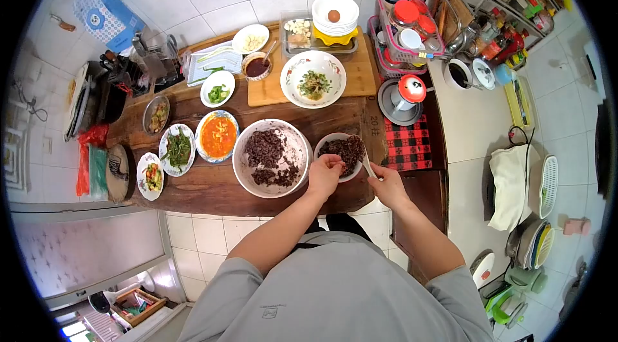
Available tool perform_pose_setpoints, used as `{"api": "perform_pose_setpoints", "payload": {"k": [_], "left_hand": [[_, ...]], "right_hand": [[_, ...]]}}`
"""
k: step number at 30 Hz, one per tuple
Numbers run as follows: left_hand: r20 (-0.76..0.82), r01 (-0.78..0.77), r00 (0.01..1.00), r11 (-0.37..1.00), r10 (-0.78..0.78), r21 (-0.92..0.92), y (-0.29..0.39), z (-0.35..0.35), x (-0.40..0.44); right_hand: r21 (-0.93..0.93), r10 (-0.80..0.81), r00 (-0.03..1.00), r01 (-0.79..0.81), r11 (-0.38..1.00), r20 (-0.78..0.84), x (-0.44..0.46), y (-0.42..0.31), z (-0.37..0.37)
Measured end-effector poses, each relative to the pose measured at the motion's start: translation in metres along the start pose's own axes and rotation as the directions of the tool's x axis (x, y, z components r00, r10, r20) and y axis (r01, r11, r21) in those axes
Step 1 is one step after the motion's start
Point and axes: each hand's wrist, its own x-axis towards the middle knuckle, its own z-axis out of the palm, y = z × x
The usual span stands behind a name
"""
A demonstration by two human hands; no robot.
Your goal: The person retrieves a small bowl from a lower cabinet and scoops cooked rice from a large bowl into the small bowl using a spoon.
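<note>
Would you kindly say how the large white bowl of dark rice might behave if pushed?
The large white bowl would probably keep its shape, since its wall looks rigid. It may feel heavy, as dark rice covers much of its bottom. Near the front edge of the wooden table, it could tip off if pushed that way.

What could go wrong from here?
1. Dark rice sits on the spoon in the right hand; clumps could drop outside the small bowl.
2. The large white bowl stands near the front edge of the table, beside the left forearm; a bump might shift it.
</note>
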Motion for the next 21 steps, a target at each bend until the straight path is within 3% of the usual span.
{"api": "perform_pose_setpoints", "payload": {"k": [2, 5, 8, 11, 14, 17, 20, 21], "left_hand": [[-0.009, 0.019, 1.0, 0.999, -0.02, -0.036, 0.008, 0.002, -0.004], [-0.064, 0.025, 0.998, 0.987, -0.015, 0.158, 0.023, 0.0, -0.008], [-0.059, 0.013, 0.998, 0.972, 0.001, 0.234, 0.024, -0.001, -0.006], [-0.01, -0.076, 0.997, 0.989, 0.078, 0.125, 0.004, 0.0, 0.006], [0.018, 0.078, 0.997, 0.986, -0.076, -0.15, 0.003, 0.002, 0.008], [0.034, 0.203, 0.978, 0.908, -0.205, -0.368, 0.016, 0.003, 0.006], [0.027, 0.231, 0.966, 0.817, -0.256, -0.528, 0.02, 0.004, 0.007], [0.009, 0.226, 0.964, 0.804, -0.265, -0.55, 0.02, 0.005, 0.008]], "right_hand": [[0.039, 0.022, 1.0, -0.023, 0.999, 0.009, -0.001, -0.001, -0.001], [0.022, -0.042, 0.999, 0.043, 0.999, -0.018, -0.001, 0.005, -0.001], [0.052, -0.008, 1.0, 0.007, 0.999, 0.007, -0.001, 0.005, -0.001], [0.084, -0.007, 1.0, 0.007, 0.996, 0.001, -0.002, 0.001, 0.0], [0.054, -0.001, 0.999, -0.001, 0.999, 0.034, -0.006, -0.014, -0.004], [0.11, -0.178, 0.983, 0.181, 0.977, -0.035, 0.004, 0.009, 0.004], [0.343, 0.062, 0.993, -0.092, 0.935, 0.097, 0.001, 0.006, 0.001], [0.373, 0.064, 0.994, -0.095, 0.923, 0.094, -0.004, 0.0, 0.0]]}}
